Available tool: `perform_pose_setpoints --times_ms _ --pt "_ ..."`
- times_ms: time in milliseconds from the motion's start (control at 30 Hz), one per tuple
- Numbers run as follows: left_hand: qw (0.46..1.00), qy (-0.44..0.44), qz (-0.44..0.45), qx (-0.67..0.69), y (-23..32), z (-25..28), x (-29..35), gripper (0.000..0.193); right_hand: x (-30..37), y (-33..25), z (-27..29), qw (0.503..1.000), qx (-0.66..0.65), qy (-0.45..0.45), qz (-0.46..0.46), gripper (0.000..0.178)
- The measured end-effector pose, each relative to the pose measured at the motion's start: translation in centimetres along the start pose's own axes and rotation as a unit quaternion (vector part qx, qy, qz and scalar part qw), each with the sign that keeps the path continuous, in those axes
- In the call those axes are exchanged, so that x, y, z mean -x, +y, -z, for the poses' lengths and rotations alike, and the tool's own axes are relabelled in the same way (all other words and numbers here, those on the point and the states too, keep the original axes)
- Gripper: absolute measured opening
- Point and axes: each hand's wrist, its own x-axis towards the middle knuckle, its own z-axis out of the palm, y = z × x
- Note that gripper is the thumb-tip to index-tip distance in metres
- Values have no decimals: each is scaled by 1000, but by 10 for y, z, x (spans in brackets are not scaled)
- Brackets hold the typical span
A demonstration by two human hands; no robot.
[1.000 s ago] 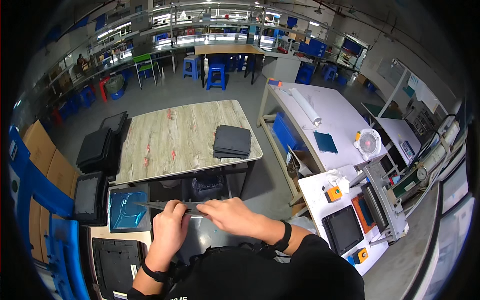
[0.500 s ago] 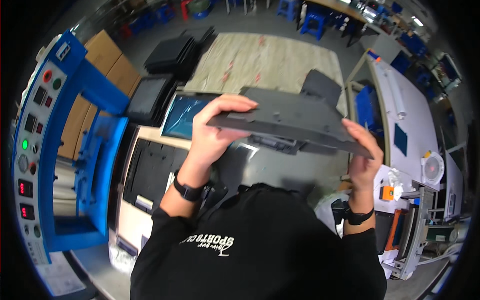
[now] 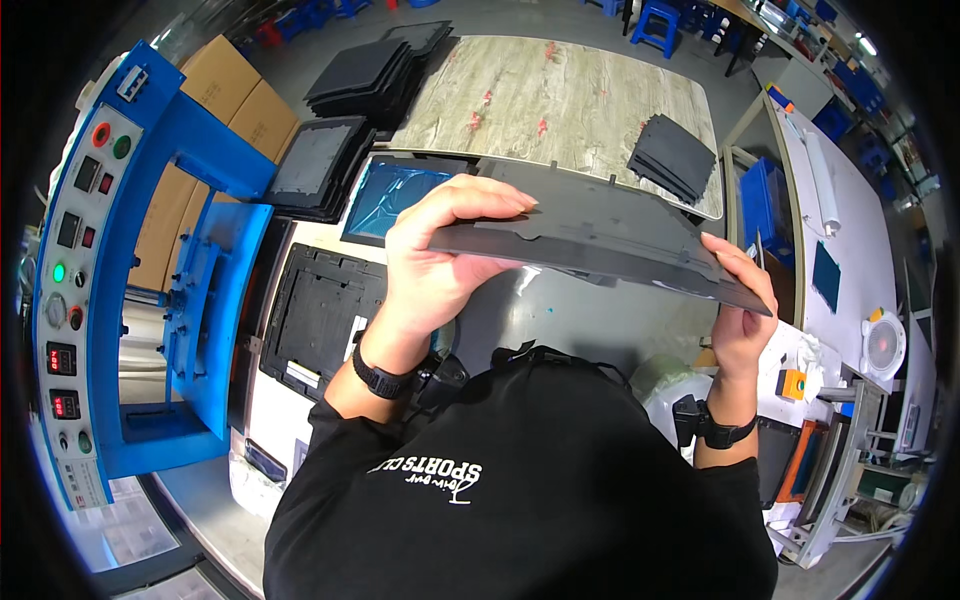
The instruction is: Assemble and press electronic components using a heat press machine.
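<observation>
A flat, dark grey plastic panel (image 3: 600,235) is held up in front of my chest, tilted so its near long edge shows. My left hand (image 3: 440,245) grips its left end, with the thumb underneath and the fingers over the top. At the right end, my right hand (image 3: 742,300) pinches the corner, fingertips on the upper face. The panel's underside is hidden from me. Behind it, a tray with glossy blue film (image 3: 392,198) lies beside my left hand. A black moulded frame (image 3: 315,315) rests on the bench to the left, below that tray.
A blue press machine (image 3: 225,330) with a control panel stands at the left, cardboard boxes (image 3: 225,85) behind it. Stacked black panels (image 3: 355,80) sit at the far left of a wood-patterned table (image 3: 560,95); thin dark sheets (image 3: 672,160) lie on its right. A white fan (image 3: 882,345) is at the right.
The panel has tilted, so the part seen below its near edge is now mostly out of sight. Both hands keep their grip. My view has shifted, and the surroundings look sharper.
</observation>
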Motion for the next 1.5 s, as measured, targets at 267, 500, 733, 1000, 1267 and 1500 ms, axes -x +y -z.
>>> perform_pose_setpoints --times_ms 267,500,733,1000,1267,1500 --pt "1000 -5 -13 -22 -3 0 -1 32 -1 0 -2 1000 0 -13 -24 23" --pt "996 -13 -53 -68 -3 -5 -3 32 -1 -9 8 987 36 -12 -158 35" --pt "915 -119 -135 -362 23 -38 -7 33 -40 -59 -44 950 224 -207 65 51" --pt "965 248 -37 -75 11 6 0 61 -14 -21 -14 998 41 -50 -10 31" --pt "971 105 -60 -205 6 24 1 31 -12 -2 -11 998 -47 -34 18 24" --pt "961 7 249 118 -10 -6 3 79 -3 5 -1 992 124 23 20 27"
